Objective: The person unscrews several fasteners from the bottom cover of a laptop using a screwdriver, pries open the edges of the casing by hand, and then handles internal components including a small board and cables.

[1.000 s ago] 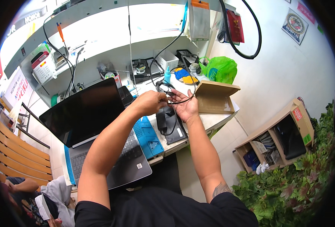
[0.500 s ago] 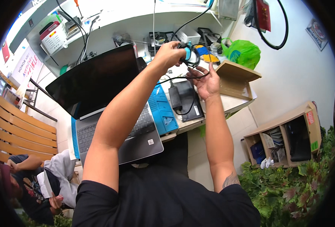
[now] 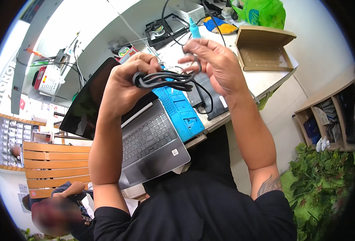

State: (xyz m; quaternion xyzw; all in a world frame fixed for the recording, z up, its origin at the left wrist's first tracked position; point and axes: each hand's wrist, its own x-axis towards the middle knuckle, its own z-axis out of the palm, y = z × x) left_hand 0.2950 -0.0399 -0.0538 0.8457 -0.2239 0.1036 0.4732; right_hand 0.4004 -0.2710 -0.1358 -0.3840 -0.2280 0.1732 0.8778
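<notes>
My left hand (image 3: 127, 84) is closed around a coiled bundle of black cable (image 3: 165, 80), raised in front of the laptop screen. My right hand (image 3: 221, 70) has its fingers curled about a strand of the same cable to the right of the bundle. Beneath the hands a black power adapter (image 3: 194, 97) rests on a dark flat panel (image 3: 217, 105), partly hidden by the cable. The laptop (image 3: 149, 136) lies open below my left forearm, its screen dark. A blue work mat (image 3: 177, 112) sits beside the keyboard.
An open cardboard box (image 3: 263, 48) and a green plastic bag (image 3: 263, 14) are at the table's far right. A light-blue bottle (image 3: 194, 29) stands behind my hands. Cables hang over the table. A person (image 3: 61, 213) sits at lower left, by a wooden bench (image 3: 57, 154).
The view has turned. My left hand has come nearer and left with the cable, now gathered as a long bundle. My right hand's fingers have curled around a strand.
</notes>
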